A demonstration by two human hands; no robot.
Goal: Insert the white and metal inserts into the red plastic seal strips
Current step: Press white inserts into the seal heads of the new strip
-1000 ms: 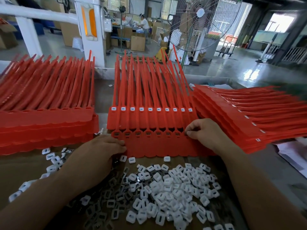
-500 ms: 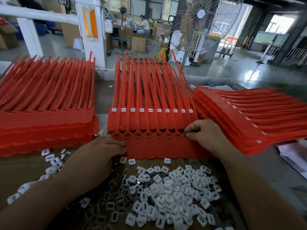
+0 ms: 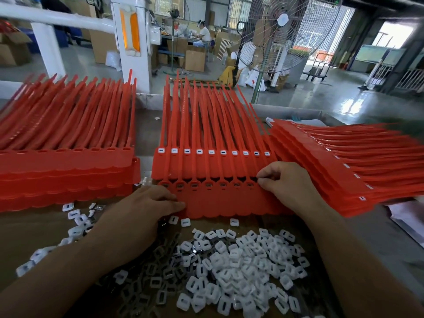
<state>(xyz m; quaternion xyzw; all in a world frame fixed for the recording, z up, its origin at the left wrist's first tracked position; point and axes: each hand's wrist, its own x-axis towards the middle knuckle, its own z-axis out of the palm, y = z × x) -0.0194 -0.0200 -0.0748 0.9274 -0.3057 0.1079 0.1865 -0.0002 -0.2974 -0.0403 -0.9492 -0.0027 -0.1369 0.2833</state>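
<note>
Fingers of the right hand (image 3: pixel 291 187) are curled, and the thumb and first finger pinch the right end of the front strip (image 3: pixel 229 203), right by the last hole in its row. If a tiny piece sits under the tips, it is too small to see. The left hand (image 3: pixel 146 207) lies palm down on the left end of the same strip, with its fingers nearly straight and pressing on the red plastic; it grips nothing that shows. This front strip is a flat red sheet lying across the table (image 3: pixel 29 228) between the two hands, and the holes along its top edge have small dark bits inside. Right behind it lies the middle stack (image 3: pixel 206 164) of red strips; the top one has a neat row of white pieces in its holes, and its long thin tails point away. Just in front of the strip lies a big heap of loose white inserts (image 3: pixel 241 271), and touching that heap on its left is a darker heap of metal inserts (image 3: pixel 149 274), partly under the left arm. A few more white ones are scattered farther left. The left stack (image 3: pixel 68 171) sits on one side and the right stack (image 3: pixel 344 171) on the other. Past the table stand a big fan (image 3: pixel 282 31) and a white post (image 3: pixel 130 65).
</note>
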